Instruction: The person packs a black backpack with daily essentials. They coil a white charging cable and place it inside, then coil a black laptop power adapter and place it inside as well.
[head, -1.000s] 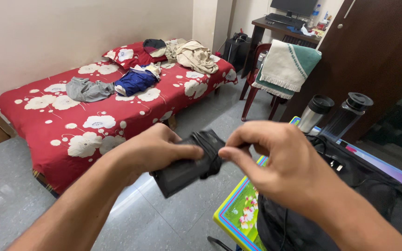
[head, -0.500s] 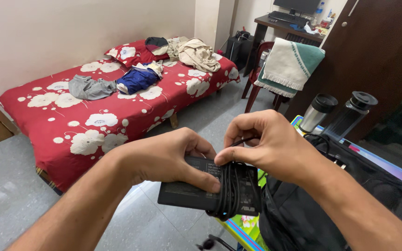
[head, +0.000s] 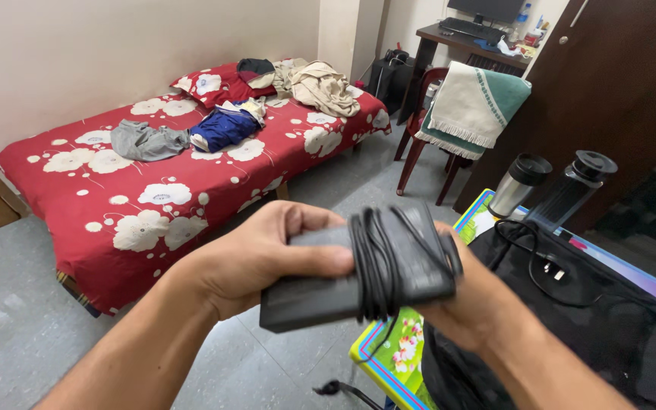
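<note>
Two hands: both grip one black power adapter, held above the floor before the bed.
Left hand: fingers wrapped round the brick's left end, thumb on top.
Right hand: cupped beneath the right end.
Long axis: left to right, between the palms.
Cord: coiled crosswise, nearer the right hand.

Beyond the hands, a red flowered bed holds scattered clothes; right, two flasks near a towel-draped chair.

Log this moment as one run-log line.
left hand: grips power adapter | right hand: supports wound cable end | below: black bag
</note>
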